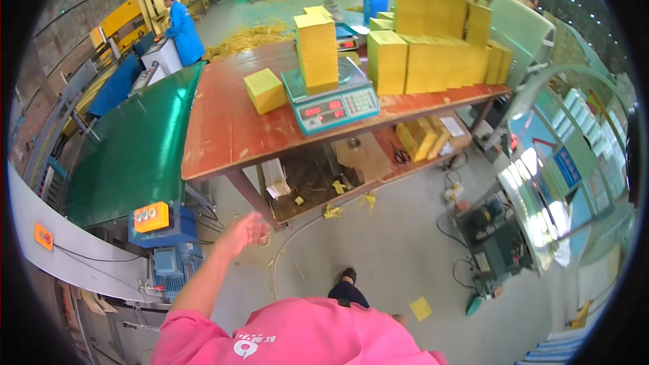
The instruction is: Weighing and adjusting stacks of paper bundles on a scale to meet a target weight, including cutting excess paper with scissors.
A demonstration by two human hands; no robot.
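My left hand point(249, 233) is raised before me, a little short of the red table's point(226, 128) near left leg. It holds nothing, and its fingers look loosely stretched out, slightly smeared. My right hand does not show. On the table a teal-green digital scale point(332, 113) with a lit red display carries a tall stack of yellow paper sheets point(316, 51). Left of the scale lies a short yellow paper stack point(264, 91), apart from it. Larger yellow stacks point(433, 61) stand in rows along the table's right side.
A green conveyor belt point(135, 149) runs at the left, with a yellow button box point(150, 217) at its near end. Yellow bundles point(419, 138) sit on the table's lower shelf. A machine point(497, 243) with cables stands right. A person in blue point(182, 30) is far left.
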